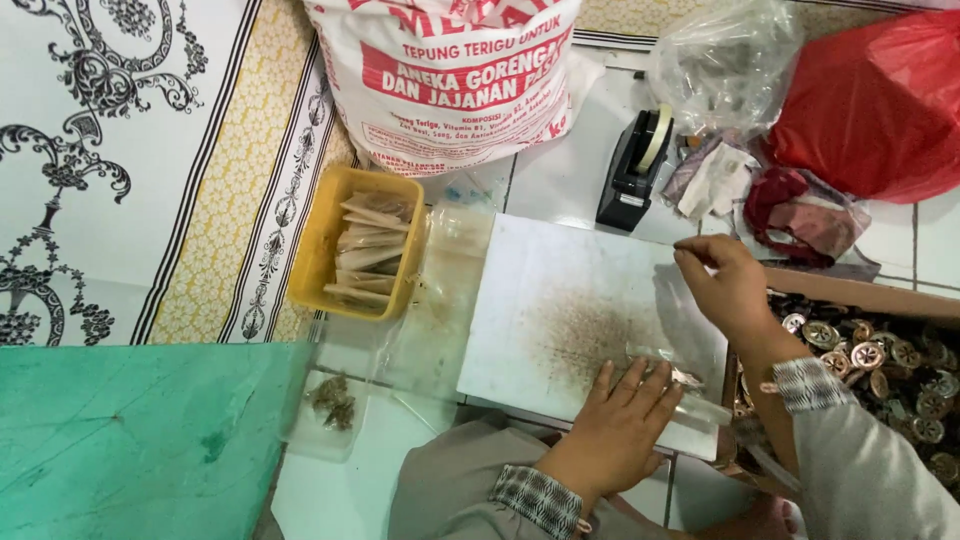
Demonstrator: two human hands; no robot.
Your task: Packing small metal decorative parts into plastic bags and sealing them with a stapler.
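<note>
The left hand (620,425) lies flat, fingers spread, pinning a small clear plastic sleeve (672,372) to the near right corner of the white board (570,300), probably so the slippery film stays put, while the right hand (725,285) pinches the film's other end up off the board's right edge. The board is smooth but dusted brown in the middle — left of it sits a yellow plastic tub (322,240) of thin tan packets, behind it a black tape dispenser (632,170), right of it a box of round metal pieces (890,365).
</note>
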